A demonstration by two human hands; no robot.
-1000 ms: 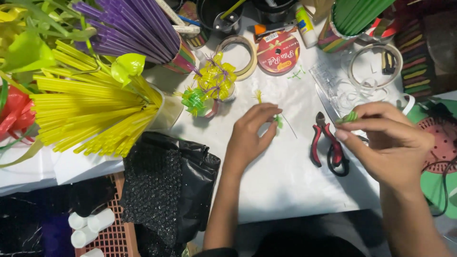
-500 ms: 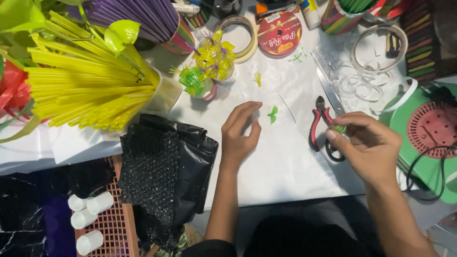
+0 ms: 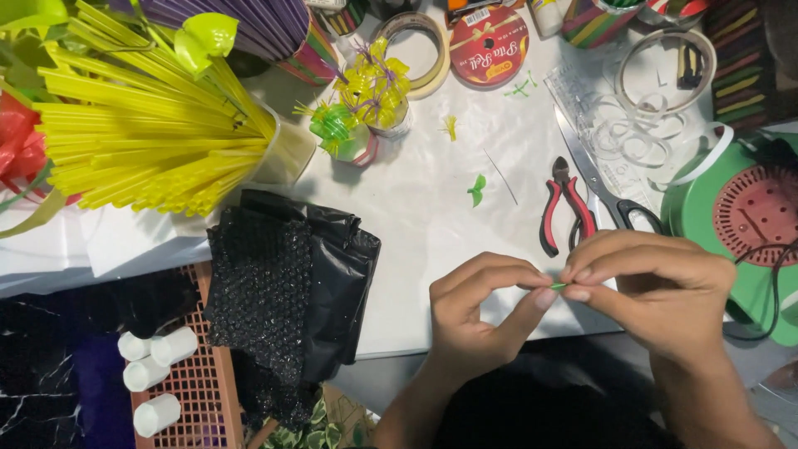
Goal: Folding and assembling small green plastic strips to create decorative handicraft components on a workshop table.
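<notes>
1. A tiny green strip is pinched between the left hand and right hand, both closed on it, near the white table front edge.
2. It appears light, soft and easily creased; it is best held by its ends.
3. Open tabletop is left ahead; pliers and scissors lie close.

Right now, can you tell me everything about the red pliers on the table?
The pliers lie flat on the white table, just beyond the person's right hand. They have two curved red handles with black edging and short dark metal jaws that look shut, pointing away from the person. The handles spread apart toward the hands. Scissors lie right beside them. No hand touches them.
</notes>
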